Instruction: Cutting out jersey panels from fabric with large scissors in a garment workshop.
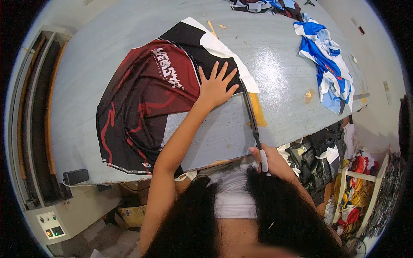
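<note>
A dark red and black printed fabric piece [142, 99] lies spread on the grey table, with folds over its lower part. Its upper right part is a black panel with a white margin [215, 46]. My left hand [217, 86] rests flat on the black panel, fingers spread. Down by the front edge of the table, my right hand [275, 161] is closed round the pale handle of long, dark scissors [251, 114]. Their blades point away from me and reach the right edge of the black panel. Part of the grip is hidden by my fingers.
Blue and white fabric [325, 60] lies on the table [275, 116] at the right, and more printed cloth [266, 5] at the far edge. Below the right side are black plastic bags [309, 161] and a shelf of coloured cloth [361, 178]. A black box [75, 176] sits front left.
</note>
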A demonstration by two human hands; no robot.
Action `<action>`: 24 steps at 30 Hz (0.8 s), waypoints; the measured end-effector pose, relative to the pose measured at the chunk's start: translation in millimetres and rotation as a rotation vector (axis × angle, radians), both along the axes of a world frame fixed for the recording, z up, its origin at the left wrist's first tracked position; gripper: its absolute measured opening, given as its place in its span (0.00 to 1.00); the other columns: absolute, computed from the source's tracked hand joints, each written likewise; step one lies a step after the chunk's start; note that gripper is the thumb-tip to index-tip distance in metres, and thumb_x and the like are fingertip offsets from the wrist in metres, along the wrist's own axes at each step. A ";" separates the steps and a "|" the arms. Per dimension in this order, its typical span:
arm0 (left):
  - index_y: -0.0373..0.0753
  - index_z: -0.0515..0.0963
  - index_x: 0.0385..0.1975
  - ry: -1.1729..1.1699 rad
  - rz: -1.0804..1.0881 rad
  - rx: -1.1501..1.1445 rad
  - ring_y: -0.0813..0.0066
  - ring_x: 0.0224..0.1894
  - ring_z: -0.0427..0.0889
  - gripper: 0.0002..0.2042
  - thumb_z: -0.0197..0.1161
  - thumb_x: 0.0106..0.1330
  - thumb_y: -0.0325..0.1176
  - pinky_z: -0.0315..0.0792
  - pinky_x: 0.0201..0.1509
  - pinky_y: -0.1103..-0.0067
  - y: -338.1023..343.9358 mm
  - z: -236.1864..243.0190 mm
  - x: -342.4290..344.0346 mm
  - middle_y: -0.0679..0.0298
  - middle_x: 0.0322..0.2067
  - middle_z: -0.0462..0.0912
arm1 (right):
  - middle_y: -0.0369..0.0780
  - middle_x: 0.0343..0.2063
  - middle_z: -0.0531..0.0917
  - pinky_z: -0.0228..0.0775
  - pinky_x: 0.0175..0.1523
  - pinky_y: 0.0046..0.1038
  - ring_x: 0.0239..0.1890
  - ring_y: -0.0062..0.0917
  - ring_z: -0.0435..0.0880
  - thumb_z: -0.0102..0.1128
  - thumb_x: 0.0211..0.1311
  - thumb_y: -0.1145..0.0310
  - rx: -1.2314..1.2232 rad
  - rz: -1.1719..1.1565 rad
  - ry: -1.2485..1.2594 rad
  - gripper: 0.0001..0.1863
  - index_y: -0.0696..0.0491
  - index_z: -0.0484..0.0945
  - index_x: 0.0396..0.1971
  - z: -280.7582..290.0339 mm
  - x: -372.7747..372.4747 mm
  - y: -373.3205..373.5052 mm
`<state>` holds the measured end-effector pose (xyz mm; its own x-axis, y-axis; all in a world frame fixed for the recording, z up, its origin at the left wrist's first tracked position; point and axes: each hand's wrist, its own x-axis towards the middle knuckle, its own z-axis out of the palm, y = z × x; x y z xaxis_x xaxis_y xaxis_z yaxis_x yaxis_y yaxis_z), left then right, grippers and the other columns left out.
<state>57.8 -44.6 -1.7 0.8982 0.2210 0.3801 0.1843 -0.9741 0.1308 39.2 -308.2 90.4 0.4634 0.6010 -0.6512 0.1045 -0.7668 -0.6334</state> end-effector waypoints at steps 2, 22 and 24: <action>0.54 0.60 0.60 0.011 0.008 -0.007 0.60 0.65 0.50 0.28 0.46 0.60 0.56 0.36 0.58 0.40 0.8 -0.9 -0.9 0.63 0.62 0.55 | 0.43 0.16 0.75 0.67 0.26 0.27 0.17 0.28 0.77 0.44 0.61 0.44 -0.021 -0.010 0.047 0.30 0.63 0.69 0.28 14.1 0.2 5.2; 0.44 0.57 0.60 0.023 0.008 -0.044 0.60 0.66 0.48 0.32 0.45 0.59 0.57 0.34 0.58 0.41 0.3 -1.5 -0.1 0.62 0.63 0.54 | 0.57 0.26 0.76 0.67 0.41 0.38 0.34 0.47 0.77 0.39 0.59 0.39 -0.071 0.039 -0.036 0.38 0.68 0.71 0.33 -7.9 14.8 21.9; 0.44 0.58 0.60 0.015 0.009 -0.028 0.60 0.66 0.48 0.32 0.45 0.59 0.57 0.34 0.58 0.41 0.9 -1.9 -0.1 0.62 0.63 0.54 | 0.55 0.24 0.77 0.68 0.38 0.37 0.28 0.43 0.79 0.39 0.59 0.39 -0.042 0.081 -0.124 0.37 0.67 0.70 0.32 -15.4 14.4 19.0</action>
